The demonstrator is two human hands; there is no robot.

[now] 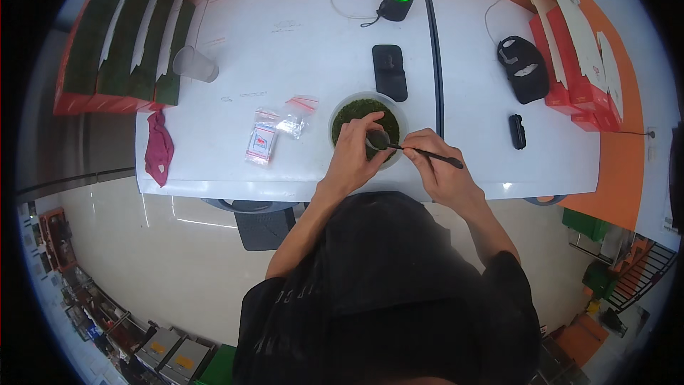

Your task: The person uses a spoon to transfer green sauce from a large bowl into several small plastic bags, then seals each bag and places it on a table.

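In front of me stands a round, pale plastic tub (404,117) holding finely chopped dark green herb-like matter (359,109). Over it, my left hand (350,151) grips a small clear container (378,139) by its sides, its round mouth facing up; whether it is a cup or a bag, I cannot tell. My right hand (442,172) pinches a black spoon (448,160) by the handle. The spoon's front end reaches the container's mouth, and its bowl is largely hidden there. Green matter shows inside the container.
Left of the tub lie a pack of zip bags (261,141) and a loose clear bag (295,116). A black phone (390,72) lies behind it. Farther off are a plastic cup (196,64), maroon cloth (158,149), black speaker-like device (397,4), black cap (523,70) and red boxes (590,97).
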